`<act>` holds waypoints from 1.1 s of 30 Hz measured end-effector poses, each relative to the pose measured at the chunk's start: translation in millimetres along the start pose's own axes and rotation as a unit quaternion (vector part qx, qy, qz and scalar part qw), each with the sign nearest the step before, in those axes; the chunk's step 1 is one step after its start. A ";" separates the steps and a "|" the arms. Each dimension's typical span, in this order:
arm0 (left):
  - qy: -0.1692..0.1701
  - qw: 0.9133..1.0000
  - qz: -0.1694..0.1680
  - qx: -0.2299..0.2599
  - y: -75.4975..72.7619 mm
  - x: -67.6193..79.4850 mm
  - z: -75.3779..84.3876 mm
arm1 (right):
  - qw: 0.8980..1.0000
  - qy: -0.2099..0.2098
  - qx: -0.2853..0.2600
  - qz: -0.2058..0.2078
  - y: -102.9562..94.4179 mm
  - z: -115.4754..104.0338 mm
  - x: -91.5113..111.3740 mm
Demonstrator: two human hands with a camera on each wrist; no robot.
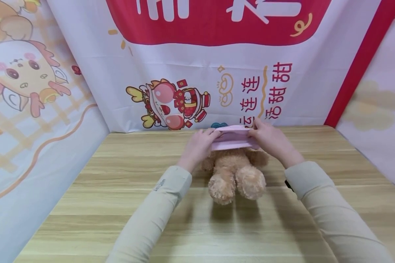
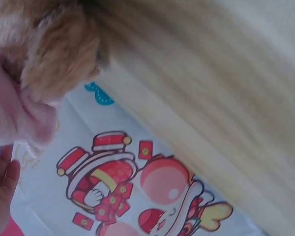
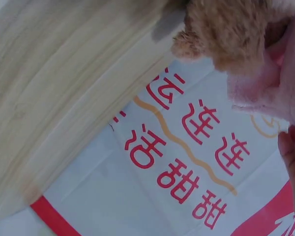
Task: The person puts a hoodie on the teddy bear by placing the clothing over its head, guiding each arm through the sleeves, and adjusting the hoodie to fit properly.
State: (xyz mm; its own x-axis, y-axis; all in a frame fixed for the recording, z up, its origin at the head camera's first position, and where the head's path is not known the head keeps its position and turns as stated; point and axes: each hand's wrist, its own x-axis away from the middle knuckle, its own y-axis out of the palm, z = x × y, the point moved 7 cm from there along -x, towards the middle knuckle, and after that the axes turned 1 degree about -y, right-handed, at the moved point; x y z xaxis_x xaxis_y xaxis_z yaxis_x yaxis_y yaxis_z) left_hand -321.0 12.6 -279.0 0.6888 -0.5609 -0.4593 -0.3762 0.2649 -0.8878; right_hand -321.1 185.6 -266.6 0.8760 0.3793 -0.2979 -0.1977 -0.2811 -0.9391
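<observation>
My two sleeves are pale beige cloth, full length. Left sleeve (image 1: 144,223): lightly creased along the forearm, terminating in a broad cuff (image 1: 181,179); small dark lettering (image 1: 159,185) is marked near this cuff. Right sleeve (image 1: 340,215): same colour, creased, terminating in a matching cuff (image 1: 306,177). A small black part (image 1: 288,185) projects at its inner edge, possibly a strap; the view is too coarse to confirm.
</observation>
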 end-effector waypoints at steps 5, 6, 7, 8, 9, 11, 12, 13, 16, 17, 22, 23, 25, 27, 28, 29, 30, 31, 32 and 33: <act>-0.013 0.992 0.074 -0.103 -14.6 -10.2 1.9 | 0.981 -0.061 0.127 0.135 -19.9 -9.6 0.7; -0.013 0.987 0.097 -0.128 -17.7 -11.8 3.2 | 0.976 -0.057 0.137 0.161 -23.0 -9.8 0.7; -0.012 0.980 0.121 -0.155 -20.4 -13.0 4.5 | 0.970 -0.052 0.144 0.188 -25.9 -9.8 1.0; -0.012 0.972 0.146 -0.184 -23.3 -13.7 5.9 | 0.963 -0.047 0.153 0.216 -28.5 -10.2 1.5; -0.014 0.963 0.170 -0.209 -25.9 -14.1 7.2 | 0.955 -0.045 0.162 0.244 -30.7 -11.0 2.3; -0.017 0.946 0.208 -0.249 -29.4 -13.9 9.1 | 0.939 -0.041 0.175 0.292 -33.2 -13.0 4.6; -0.019 0.939 0.220 -0.265 -29.7 -13.7 9.6 | 0.933 -0.037 0.180 0.308 -33.0 -13.8 5.4; -0.020 0.933 0.228 -0.277 -29.8 -13.3 10.0 | 0.929 -0.032 0.182 0.320 -32.4 -14.4 5.8; -0.024 0.926 0.236 -0.294 -26.9 -13.0 10.1 | 0.925 -0.012 0.188 0.329 -27.0 -15.5 5.3; -0.026 0.926 0.233 -0.296 -24.9 -13.0 9.6 | 0.927 -0.004 0.188 0.325 -23.6 -14.7 4.3; -0.027 0.945 0.184 -0.270 -4.2 -10.1 5.8 | 0.952 0.037 0.146 0.268 1.0 -6.4 1.7; -0.028 0.950 0.165 -0.262 1.8 -8.4 5.3 | 0.958 0.046 0.133 0.251 7.4 -3.6 1.7; -0.033 0.962 0.137 -0.232 13.0 -3.4 6.1 | 0.970 0.068 0.101 0.209 20.5 2.7 2.5; -0.040 0.971 0.117 -0.203 22.7 2.1 8.2 | 0.978 0.090 0.075 0.172 32.6 9.3 3.9; -0.043 0.975 0.113 -0.188 26.7 4.1 9.4 | 0.980 0.098 0.067 0.158 38.1 12.3 4.4; -0.049 0.979 0.098 -0.171 31.8 5.5 9.8 | 0.982 0.104 0.059 0.148 42.4 14.9 5.0; -0.053 0.983 0.091 -0.148 36.3 6.6 10.1 | 0.983 0.110 0.050 0.140 46.2 17.1 5.7; -0.057 0.988 0.076 -0.125 41.5 7.1 10.0 | 0.984 0.113 0.040 0.136 49.2 19.0 6.8; -0.064 0.991 0.057 -0.101 47.3 7.0 9.1 | 0.984 0.114 0.031 0.132 51.8 20.5 7.7; -0.073 0.994 0.033 -0.072 53.5 6.6 7.8 | 0.985 0.115 0.022 0.128 54.3 21.9 8.4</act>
State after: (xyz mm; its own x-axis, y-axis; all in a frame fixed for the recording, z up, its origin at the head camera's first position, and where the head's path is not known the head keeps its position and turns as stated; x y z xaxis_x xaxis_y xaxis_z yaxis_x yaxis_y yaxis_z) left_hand -331.8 29.2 -329.8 0.7385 -0.4235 -0.5247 -0.5006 0.1770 -0.8474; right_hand -334.1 192.8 -323.9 0.8700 0.0902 -0.4847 -0.4401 -0.3013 -0.8459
